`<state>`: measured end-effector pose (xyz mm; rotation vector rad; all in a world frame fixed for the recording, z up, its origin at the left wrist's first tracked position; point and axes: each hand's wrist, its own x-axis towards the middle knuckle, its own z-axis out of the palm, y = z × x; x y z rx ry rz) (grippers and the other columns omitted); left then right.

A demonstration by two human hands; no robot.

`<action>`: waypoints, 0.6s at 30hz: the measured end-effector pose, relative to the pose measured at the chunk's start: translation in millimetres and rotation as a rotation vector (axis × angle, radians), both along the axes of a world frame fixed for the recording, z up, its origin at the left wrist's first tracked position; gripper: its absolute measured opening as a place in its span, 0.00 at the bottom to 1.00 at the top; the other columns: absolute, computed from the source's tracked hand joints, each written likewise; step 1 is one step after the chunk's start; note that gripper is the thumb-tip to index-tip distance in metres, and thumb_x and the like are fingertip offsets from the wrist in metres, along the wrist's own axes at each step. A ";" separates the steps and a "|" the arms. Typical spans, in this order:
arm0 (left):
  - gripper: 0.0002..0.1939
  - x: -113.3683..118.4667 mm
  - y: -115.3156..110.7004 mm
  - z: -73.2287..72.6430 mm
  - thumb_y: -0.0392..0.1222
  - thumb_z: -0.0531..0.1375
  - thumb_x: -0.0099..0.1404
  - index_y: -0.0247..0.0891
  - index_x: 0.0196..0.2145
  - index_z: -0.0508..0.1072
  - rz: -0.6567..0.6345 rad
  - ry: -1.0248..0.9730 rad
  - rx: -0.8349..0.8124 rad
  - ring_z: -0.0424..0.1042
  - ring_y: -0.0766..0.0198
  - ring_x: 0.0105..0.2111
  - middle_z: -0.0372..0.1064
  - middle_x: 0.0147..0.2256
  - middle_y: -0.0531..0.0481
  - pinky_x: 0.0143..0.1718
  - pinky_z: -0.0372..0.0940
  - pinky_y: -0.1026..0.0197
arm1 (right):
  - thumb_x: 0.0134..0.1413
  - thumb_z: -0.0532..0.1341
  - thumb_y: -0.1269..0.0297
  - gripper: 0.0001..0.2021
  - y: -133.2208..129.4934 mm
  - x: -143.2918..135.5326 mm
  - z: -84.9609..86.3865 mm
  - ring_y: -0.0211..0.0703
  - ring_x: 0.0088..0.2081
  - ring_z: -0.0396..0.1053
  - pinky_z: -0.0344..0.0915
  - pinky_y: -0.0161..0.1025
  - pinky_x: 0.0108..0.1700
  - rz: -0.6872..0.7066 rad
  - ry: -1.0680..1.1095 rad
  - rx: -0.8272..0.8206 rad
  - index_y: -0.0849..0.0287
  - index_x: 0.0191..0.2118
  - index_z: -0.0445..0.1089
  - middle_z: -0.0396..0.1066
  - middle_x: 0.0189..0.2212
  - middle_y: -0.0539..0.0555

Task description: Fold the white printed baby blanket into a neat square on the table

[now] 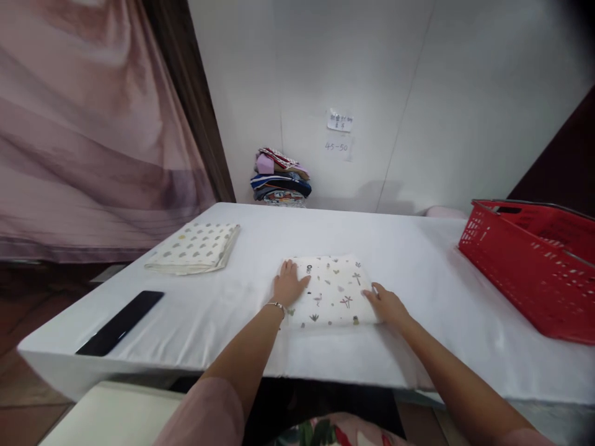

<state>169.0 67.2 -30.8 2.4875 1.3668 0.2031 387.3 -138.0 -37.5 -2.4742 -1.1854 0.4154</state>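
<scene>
A folded white cloth printed with small palm trees, plants and animals lies on the white table in front of me. My left hand rests flat over its left edge, fingers stretched out and thumb apart. At the right edge, my right hand has its thumb on top of the cloth, with the other fingers along the side and partly hidden. Farther left lies a second folded cloth, cream with grey printed motifs, touched by neither hand.
A black phone-like slab lies near the left front of the white table. At the right stands a red plastic basket. Behind the table, folded fabrics are stacked against the wall. A pink curtain hangs at the left.
</scene>
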 end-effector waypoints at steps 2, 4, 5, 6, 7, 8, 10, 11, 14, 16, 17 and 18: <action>0.34 -4.1 -3.0 4.6 0.55 0.48 0.62 0.32 0.60 0.52 -0.004 -0.018 -0.022 0.34 0.56 0.64 0.36 0.65 0.43 0.59 0.47 0.51 | 0.58 0.46 0.47 0.29 -3.6 -1.5 5.6 0.52 0.45 0.67 0.62 0.44 0.41 0.038 -0.130 0.041 0.62 0.58 0.56 0.69 0.44 0.62; 0.34 -11.2 -11.5 6.4 0.53 0.50 0.62 0.32 0.60 0.52 0.004 -0.024 0.000 0.36 0.54 0.64 0.38 0.64 0.42 0.60 0.44 0.50 | 0.60 0.45 0.50 0.27 -6.6 -7.8 7.5 0.52 0.52 0.62 0.61 0.46 0.48 0.141 -0.263 0.167 0.61 0.59 0.56 0.64 0.51 0.62; 0.34 -15.7 -17.4 5.6 0.53 0.51 0.62 0.32 0.60 0.53 0.008 -0.024 0.022 0.36 0.53 0.64 0.39 0.64 0.41 0.61 0.42 0.48 | 0.60 0.45 0.51 0.26 -7.6 -12.5 6.3 0.51 0.55 0.59 0.59 0.47 0.52 0.211 -0.319 0.236 0.60 0.59 0.56 0.61 0.54 0.61; 0.33 -20.6 -23.9 3.7 0.54 0.51 0.62 0.33 0.60 0.53 0.011 -0.025 0.043 0.37 0.53 0.64 0.40 0.64 0.41 0.61 0.40 0.47 | 0.61 0.45 0.51 0.25 -8.2 -17.9 3.4 0.51 0.58 0.55 0.56 0.47 0.55 0.289 -0.362 0.286 0.59 0.59 0.56 0.58 0.57 0.60; 0.33 -25.7 -30.4 0.9 0.54 0.51 0.62 0.34 0.60 0.53 0.013 -0.029 0.054 0.38 0.52 0.64 0.40 0.64 0.41 0.61 0.39 0.46 | 0.61 0.45 0.52 0.25 -8.4 -23.6 -0.8 0.50 0.59 0.52 0.52 0.48 0.58 0.365 -0.394 0.308 0.57 0.59 0.56 0.56 0.59 0.58; 0.32 -30.8 -36.3 -2.6 0.54 0.50 0.62 0.34 0.60 0.54 0.017 -0.041 0.056 0.39 0.52 0.64 0.41 0.64 0.41 0.61 0.39 0.46 | 0.61 0.45 0.51 0.25 -8.2 -29.2 -6.1 0.49 0.61 0.50 0.50 0.50 0.59 0.432 -0.418 0.301 0.56 0.60 0.56 0.54 0.60 0.57; 0.30 -39.7 -44.6 -9.7 0.55 0.47 0.64 0.36 0.59 0.55 0.025 -0.085 0.036 0.43 0.53 0.63 0.41 0.64 0.43 0.60 0.42 0.47 | 0.61 0.45 0.50 0.25 -7.3 -38.7 -17.7 0.50 0.62 0.48 0.46 0.53 0.60 0.517 -0.450 0.239 0.55 0.59 0.57 0.53 0.61 0.56; 0.29 -43.2 -46.8 -12.7 0.54 0.46 0.65 0.38 0.59 0.55 0.025 -0.114 0.021 0.45 0.54 0.62 0.42 0.64 0.44 0.60 0.43 0.47 | 0.61 0.45 0.49 0.26 -6.8 -41.9 -23.0 0.50 0.62 0.48 0.44 0.54 0.61 0.538 -0.461 0.206 0.55 0.59 0.57 0.53 0.61 0.56; 0.26 -51.4 -47.6 -17.9 0.52 0.47 0.66 0.40 0.58 0.57 0.014 -0.224 -0.017 0.48 0.58 0.61 0.44 0.63 0.46 0.60 0.44 0.51 | 0.61 0.45 0.49 0.26 -6.7 -45.7 -32.7 0.50 0.62 0.48 0.42 0.54 0.61 0.534 -0.487 0.174 0.56 0.59 0.59 0.53 0.61 0.56; 0.24 -57.0 -48.3 -19.4 0.49 0.49 0.65 0.38 0.57 0.59 0.047 -0.333 -0.028 0.50 0.59 0.61 0.47 0.62 0.45 0.59 0.47 0.55 | 0.61 0.45 0.49 0.26 -8.1 -45.0 -33.7 0.49 0.62 0.48 0.42 0.54 0.62 0.529 -0.487 0.174 0.56 0.59 0.59 0.53 0.61 0.55; 0.24 -60.2 -49.9 -20.0 0.48 0.50 0.65 0.38 0.56 0.59 0.074 -0.400 -0.032 0.52 0.59 0.60 0.51 0.61 0.44 0.58 0.50 0.57 | 0.61 0.45 0.48 0.26 -9.1 -44.6 -33.1 0.49 0.62 0.48 0.42 0.54 0.62 0.528 -0.483 0.171 0.55 0.59 0.59 0.53 0.61 0.55; 0.23 -63.8 -52.4 -20.6 0.48 0.50 0.64 0.38 0.55 0.60 0.110 -0.467 -0.038 0.57 0.60 0.57 0.56 0.58 0.43 0.55 0.54 0.58 | 0.61 0.45 0.48 0.26 -10.0 -44.4 -31.8 0.49 0.62 0.48 0.41 0.54 0.62 0.528 -0.475 0.166 0.55 0.59 0.59 0.54 0.61 0.55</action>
